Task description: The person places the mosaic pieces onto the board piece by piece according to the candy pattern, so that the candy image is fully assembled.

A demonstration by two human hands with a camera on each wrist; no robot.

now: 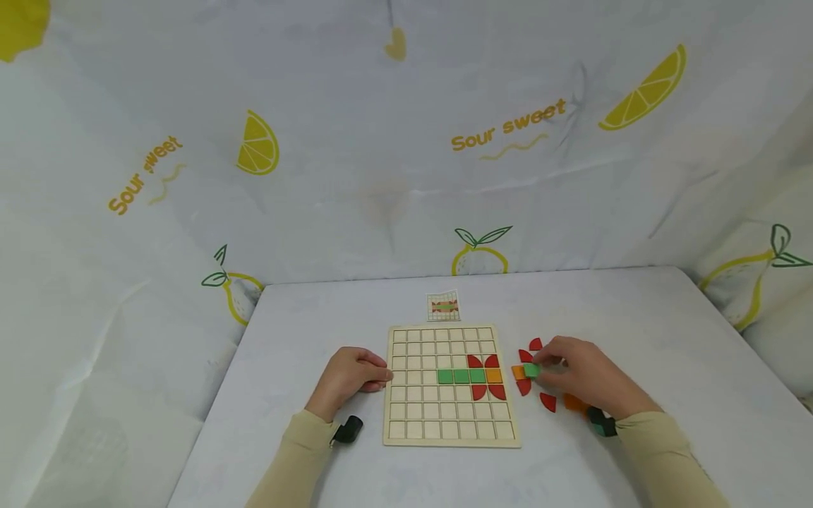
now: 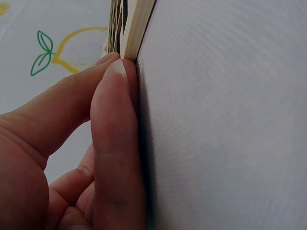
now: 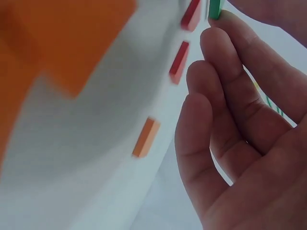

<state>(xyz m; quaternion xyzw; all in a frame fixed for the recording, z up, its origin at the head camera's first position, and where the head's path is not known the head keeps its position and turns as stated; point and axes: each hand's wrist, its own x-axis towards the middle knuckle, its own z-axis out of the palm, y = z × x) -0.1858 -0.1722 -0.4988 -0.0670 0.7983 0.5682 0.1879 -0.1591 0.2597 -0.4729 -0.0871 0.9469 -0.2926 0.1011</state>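
Observation:
A pale wooden grid board lies on the table. Its left edge is pinched between the thumb and index finger of my left hand; the left wrist view shows both fingertips at the wooden edge. Green squares, an orange square and red quarter-circle pieces sit in the grid's right half. To the board's right, my right hand pinches a green square tile, which partly covers an orange tile. In the right wrist view only a corner of the green tile shows.
Loose red pieces lie around the right hand, and orange pieces lie partly hidden under its wrist. Behind the board is a small pattern card. A lemon-print cloth hangs beyond the table.

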